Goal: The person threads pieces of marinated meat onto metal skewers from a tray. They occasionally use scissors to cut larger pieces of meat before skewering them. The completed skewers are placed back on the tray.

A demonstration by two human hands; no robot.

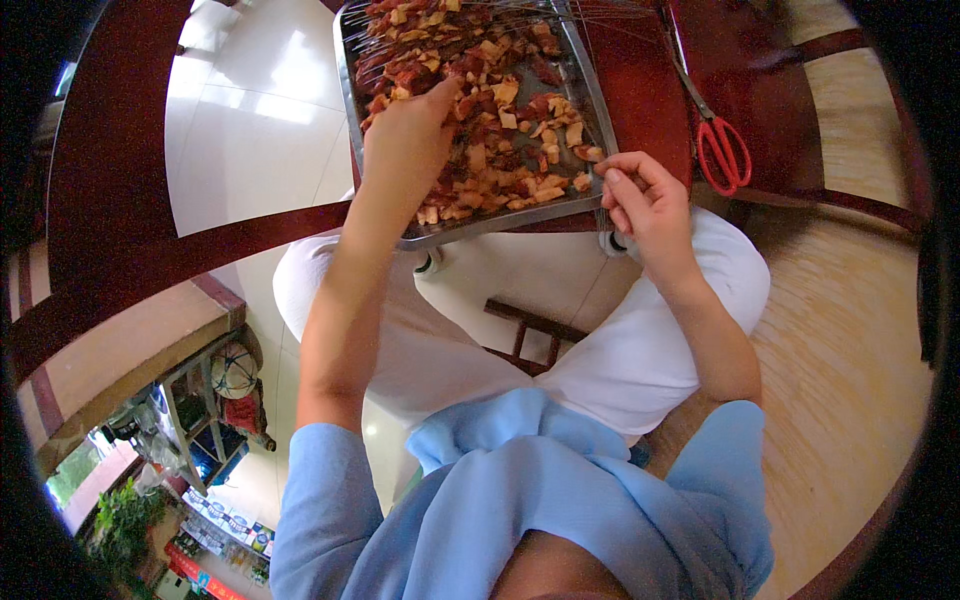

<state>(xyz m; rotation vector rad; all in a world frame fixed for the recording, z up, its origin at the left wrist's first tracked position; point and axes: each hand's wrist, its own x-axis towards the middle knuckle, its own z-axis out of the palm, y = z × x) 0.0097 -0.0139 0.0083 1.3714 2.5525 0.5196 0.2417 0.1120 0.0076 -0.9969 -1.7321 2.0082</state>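
A metal tray (600,100) full of small cut meat pieces (510,150), dark red and pale fatty ones, lies in front of me. My left hand (410,135) reaches down into the pieces at the tray's left, its fingertips hidden among them and slightly blurred. At the tray's right rim, my right hand (648,205) is closed in a pinch. A very thin skewer (604,215) seems to run from its fingertips, faint against the background. One meat piece (588,153) sits right by those fingertips. Threaded skewers (385,45) lie at the tray's far left.
Bare thin skewers (610,12) stick out at the far right of the tray. Red-handled scissors (722,155) rest on the dark red wooden surface (645,100) beside it. My knees in white trousers (640,350) are under the tray's near side. A shelf (200,410) stands lower left.
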